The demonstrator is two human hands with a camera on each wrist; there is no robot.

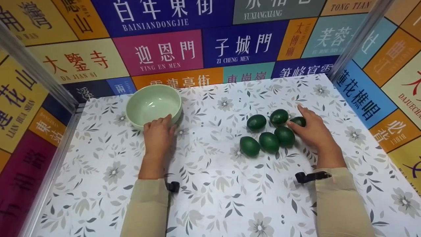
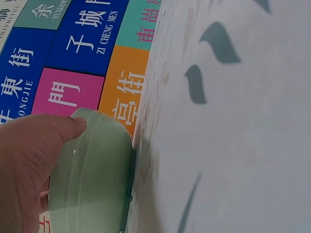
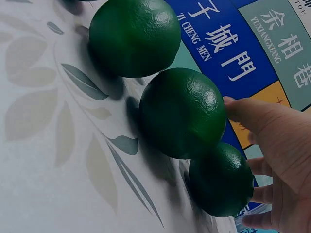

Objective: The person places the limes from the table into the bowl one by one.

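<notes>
The pale green bowl stands upright at the back left of the table. My left hand pinches its near rim; in the left wrist view the thumb lies at the rim. Several dark green limes sit close together to the right of the middle. My right hand is at the rightmost lime, fingers spread around its far side and thumb on its near side. In the right wrist view that lime lies beside the fingers, and whether they press on it is hard to tell.
A white cloth with grey leaves and flowers covers the table. Panels with colourful lettering stand behind it and at both sides, with metal posts at the corners. Dark camera mounts sit at the cuffs.
</notes>
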